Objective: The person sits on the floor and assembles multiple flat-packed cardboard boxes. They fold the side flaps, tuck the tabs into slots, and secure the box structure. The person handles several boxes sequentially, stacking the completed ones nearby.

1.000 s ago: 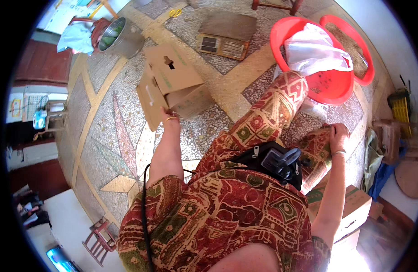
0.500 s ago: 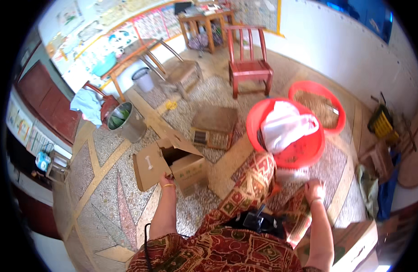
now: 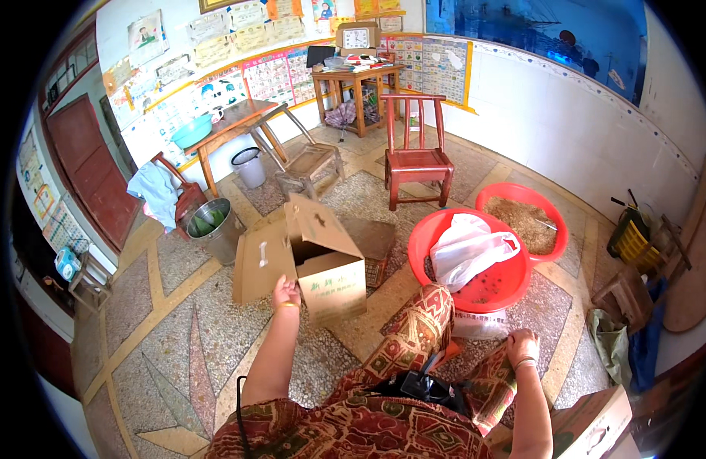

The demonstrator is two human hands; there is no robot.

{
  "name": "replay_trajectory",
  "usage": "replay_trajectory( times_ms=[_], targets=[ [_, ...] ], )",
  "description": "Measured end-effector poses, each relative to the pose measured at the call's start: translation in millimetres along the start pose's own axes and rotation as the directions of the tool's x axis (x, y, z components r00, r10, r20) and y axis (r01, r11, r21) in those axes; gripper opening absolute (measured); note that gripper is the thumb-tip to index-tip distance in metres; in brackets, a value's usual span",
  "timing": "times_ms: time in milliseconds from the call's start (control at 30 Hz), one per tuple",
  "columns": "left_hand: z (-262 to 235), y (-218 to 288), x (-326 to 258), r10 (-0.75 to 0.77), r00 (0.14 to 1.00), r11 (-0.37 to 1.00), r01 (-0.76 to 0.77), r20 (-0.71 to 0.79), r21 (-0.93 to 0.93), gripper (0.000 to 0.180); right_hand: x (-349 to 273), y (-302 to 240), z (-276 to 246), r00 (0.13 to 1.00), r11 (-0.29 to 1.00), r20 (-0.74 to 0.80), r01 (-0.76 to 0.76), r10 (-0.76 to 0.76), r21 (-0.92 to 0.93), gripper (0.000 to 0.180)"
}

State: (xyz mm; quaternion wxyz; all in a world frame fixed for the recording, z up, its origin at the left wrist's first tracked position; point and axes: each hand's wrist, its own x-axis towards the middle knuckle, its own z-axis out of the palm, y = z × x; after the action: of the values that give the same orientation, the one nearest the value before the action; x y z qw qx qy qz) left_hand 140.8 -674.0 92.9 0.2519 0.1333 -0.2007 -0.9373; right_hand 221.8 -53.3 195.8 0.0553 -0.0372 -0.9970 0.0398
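Note:
My left hand (image 3: 286, 291) is closed on the near edge of an open cardboard box (image 3: 331, 289), at the base of its left flap. That flap, with a white plastic handle (image 3: 263, 253), spreads out to the left, and another flap stands up at the back. The inside looks dark; its contents are hidden. My right hand (image 3: 523, 346) rests by my right knee with its fingers curled; whether anything is in them is hidden. Just left of it lies a white plastic bag with print (image 3: 479, 325).
A red basin (image 3: 513, 277) with a white plastic bag (image 3: 466, 249) stands ahead, beside another of brown grainy stuff (image 3: 519, 223). Behind the box is a low wooden stool (image 3: 376, 239). Around stand a red chair (image 3: 419, 159), a metal bucket (image 3: 223, 243) and another carton (image 3: 598, 421).
The view has tilted up. My left hand has shifted the box up and away; its back flap stands higher and it covers more of the stool. My right hand stays by the knee.

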Motion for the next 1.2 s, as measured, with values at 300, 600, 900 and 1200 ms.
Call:
replay_trajectory(
  times_ms=[300,600,900,1200],
  targets=[
    [151,-58,-23,-0.275,0.930,0.954,0.295,0.244,-0.050,0.007,-25,35,2,0.975,1.000,-0.222,0.006,0.000,0.026,0.016],
    [257,-156,-59,-0.378,0.761,0.894,0.449,0.527,-0.007,0.015,-59,59,-4,0.961,0.996,-0.262,-0.083,0.090,0.037,0.015],
    [289,-226,-174,-0.578,0.707,0.810,0.557,0.408,0.181,0.017,-74,74,-6,0.928,0.993,-0.353,-0.106,0.114,0.043,0.013],
    [200,-288,-218,-0.707,0.529,0.702,0.607,0.469,0.373,0.028,-65,61,-18,0.940,0.989,-0.327,-0.056,0.099,0.139,0.010]
  ],
)
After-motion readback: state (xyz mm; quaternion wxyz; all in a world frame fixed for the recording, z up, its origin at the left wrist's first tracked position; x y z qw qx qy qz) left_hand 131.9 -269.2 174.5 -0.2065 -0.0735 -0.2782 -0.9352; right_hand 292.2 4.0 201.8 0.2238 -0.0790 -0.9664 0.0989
